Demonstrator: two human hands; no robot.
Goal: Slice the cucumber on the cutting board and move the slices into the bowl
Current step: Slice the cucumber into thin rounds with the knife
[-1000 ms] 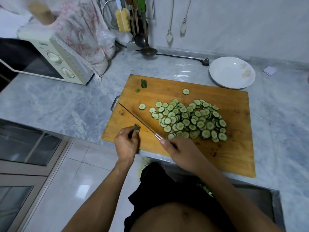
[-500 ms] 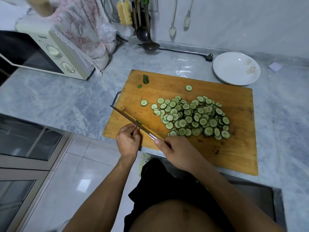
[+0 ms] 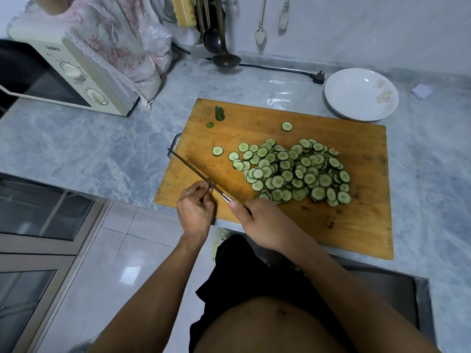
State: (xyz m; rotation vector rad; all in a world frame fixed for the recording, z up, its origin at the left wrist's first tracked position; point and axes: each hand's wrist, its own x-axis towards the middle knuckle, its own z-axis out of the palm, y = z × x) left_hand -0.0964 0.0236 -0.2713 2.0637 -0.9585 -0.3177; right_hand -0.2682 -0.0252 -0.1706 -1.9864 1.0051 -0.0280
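Both forearms are bare, with no sleeves showing anywhere along them. The left hand (image 3: 195,210), toward seven o'clock of the frame's centre, wears a thin pale ring on one finger, while the right hand (image 3: 265,225) carries no jewellery. The torso at six o'clock is bare, with black shorts (image 3: 244,281) at the waist.

Far ahead of the hands and off to their left, a cream microwave (image 3: 76,80) sits on the grey marbled counter (image 3: 84,146), draped with a pink-flowered lace cloth (image 3: 114,34). Straight beyond the hands, a dark ladle (image 3: 224,59) and a yellow sponge (image 3: 184,11) hang by the wall. A black cord with its plug (image 3: 317,77) lies along the counter's back edge. Far to the right, a small white paper (image 3: 421,90) lies flat.
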